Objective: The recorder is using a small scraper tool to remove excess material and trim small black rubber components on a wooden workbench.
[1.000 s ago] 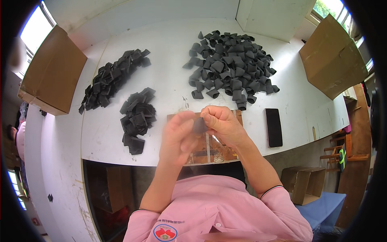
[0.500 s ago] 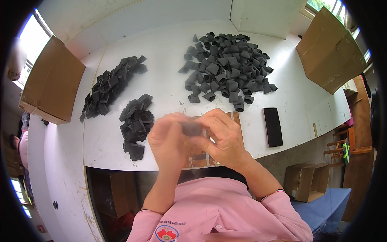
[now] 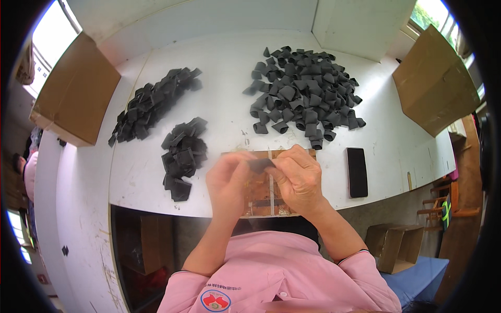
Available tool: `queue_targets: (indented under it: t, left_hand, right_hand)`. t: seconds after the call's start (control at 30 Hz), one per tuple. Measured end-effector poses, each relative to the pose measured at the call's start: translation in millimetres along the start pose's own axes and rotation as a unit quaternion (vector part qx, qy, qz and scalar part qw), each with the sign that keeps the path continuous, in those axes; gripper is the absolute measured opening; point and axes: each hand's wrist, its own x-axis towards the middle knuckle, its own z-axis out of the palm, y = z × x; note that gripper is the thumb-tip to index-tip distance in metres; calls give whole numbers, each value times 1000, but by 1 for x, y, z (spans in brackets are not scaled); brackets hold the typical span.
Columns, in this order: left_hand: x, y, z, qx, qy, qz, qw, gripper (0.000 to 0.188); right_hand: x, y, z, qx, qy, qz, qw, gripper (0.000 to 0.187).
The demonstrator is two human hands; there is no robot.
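Between my two hands is a small dark grey fabric piece (image 3: 259,166), held above a brown taped board (image 3: 261,195) at the table's near edge. My left hand (image 3: 228,180), smeared by motion, is closed at the piece's left end. The thumb and fingers of my right hand (image 3: 298,176) pinch its right end. Left of my hands lies a small heap of flat dark pieces (image 3: 182,156), and farther back a longer heap of similar flat pieces (image 3: 151,101). Beyond my right hand is a large pile of curled, tube-like dark pieces (image 3: 305,94).
On the white table (image 3: 224,94), a black phone (image 3: 357,173) lies right of my hands. Cardboard boxes stand at the left (image 3: 78,91) and right (image 3: 437,83) ends. An open carton (image 3: 394,245) sits below at right. Another person (image 3: 28,175) is at far left.
My hands have drawn slightly apart, so more of the dark piece and the board shows between them. The whole view has shifted a little; the heaps look unchanged.
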Motion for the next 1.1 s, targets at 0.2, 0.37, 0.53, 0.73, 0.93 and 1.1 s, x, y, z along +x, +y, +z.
queue_targets:
  t: [0.2, 0.37, 0.53, 0.73, 0.93, 1.1]
  left_hand:
    - [-28, -18, -31, 274, 102, 54, 955, 6]
    - [-46, -16, -82, 320, 224, 22, 920, 14]
    - [-3, 23, -21, 365, 6, 144, 920, 34]
    - [25, 14, 5, 307, -86, 168, 933, 12]
    - [18, 5, -3, 307, -70, 203, 927, 10]
    - [-10, -20, -49, 491, 137, 288, 811, 14]
  right_hand:
    - [29, -5, -24, 66, -47, 39, 996, 14]
    - [28, -7, -12, 35, -93, 37, 994, 14]
    - [19, -7, -12, -18, -86, 29, 996, 13]
    - [21, -10, -14, -33, -102, 25, 994, 13]
    - [12, -9, 1, -47, -54, -20, 997, 12]
    - [23, 8, -28, 55, -163, 108, 979, 13]
